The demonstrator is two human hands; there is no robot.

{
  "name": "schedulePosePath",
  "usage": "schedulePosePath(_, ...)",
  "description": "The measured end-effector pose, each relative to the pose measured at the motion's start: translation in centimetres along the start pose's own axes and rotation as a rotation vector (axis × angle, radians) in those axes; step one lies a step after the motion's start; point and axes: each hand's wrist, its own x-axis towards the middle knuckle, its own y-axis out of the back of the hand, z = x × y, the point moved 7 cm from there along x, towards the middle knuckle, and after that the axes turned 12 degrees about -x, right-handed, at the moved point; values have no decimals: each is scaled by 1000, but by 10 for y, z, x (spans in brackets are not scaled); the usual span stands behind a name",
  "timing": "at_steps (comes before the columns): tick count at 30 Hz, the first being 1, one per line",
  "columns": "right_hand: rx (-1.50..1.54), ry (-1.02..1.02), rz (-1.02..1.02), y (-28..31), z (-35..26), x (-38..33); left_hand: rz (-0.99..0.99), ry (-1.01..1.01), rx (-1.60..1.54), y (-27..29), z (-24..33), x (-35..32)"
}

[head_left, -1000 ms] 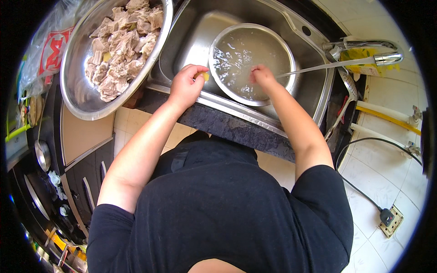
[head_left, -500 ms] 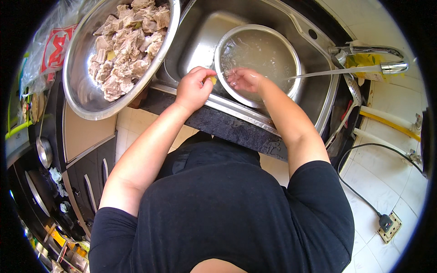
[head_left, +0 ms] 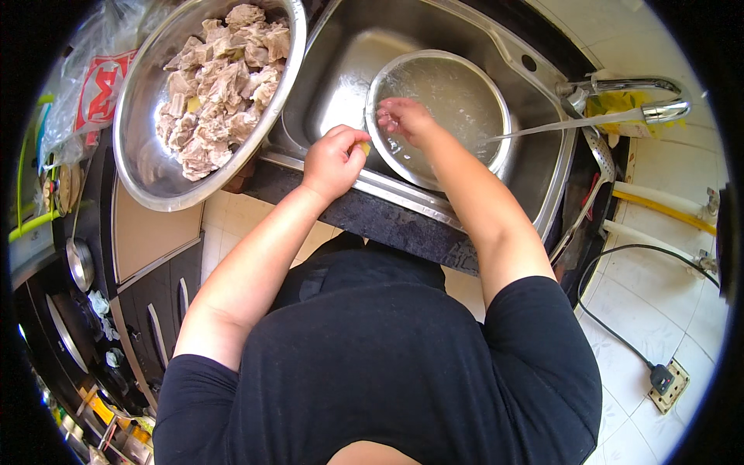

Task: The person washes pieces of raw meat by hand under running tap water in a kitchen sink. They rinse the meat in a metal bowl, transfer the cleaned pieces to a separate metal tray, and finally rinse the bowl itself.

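My left hand (head_left: pixel 335 161) is closed at the sink's near edge, a small yellow ginger-like piece (head_left: pixel 365 147) pinched between thumb and fingers. My right hand (head_left: pixel 407 122) hovers over the left side of a round metal basin (head_left: pixel 504 97), its fingers loosely curled and slightly apart, with nothing visible in them. Cloudy, rippling water (head_left: pixel 457 97) fills the basin, which stands in the sink. Left of my left hand, a large metal bowl (head_left: pixel 167 198) holds many chunks of pale cooked meat (head_left: pixel 225 89), with a few yellow bits among them.
From the faucet (head_left: pixel 665 111) at the right, a stream of water (head_left: pixel 558 123) runs into the basin. The steel sink (head_left: pixel 341 85) has a dark stone front edge (head_left: pixel 387 211). A slotted metal utensil (head_left: pixel 601 151) lies by the sink's right side. A plastic bag (head_left: pixel 97 93) is at far left.
My right hand has risen from the water near the basin's left rim and its fingers have drawn in. My left hand keeps its pinch on the yellow piece. The view has shifted slightly.
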Motion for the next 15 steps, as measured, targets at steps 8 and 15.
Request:
schedulePosePath(8,685,133,-366,5,-54,-73,43,-36,-38,3,-2,-1)
schedulePosePath(15,469,284,-370,-3,-83,-106,16,-13,-48,4,-3,-4)
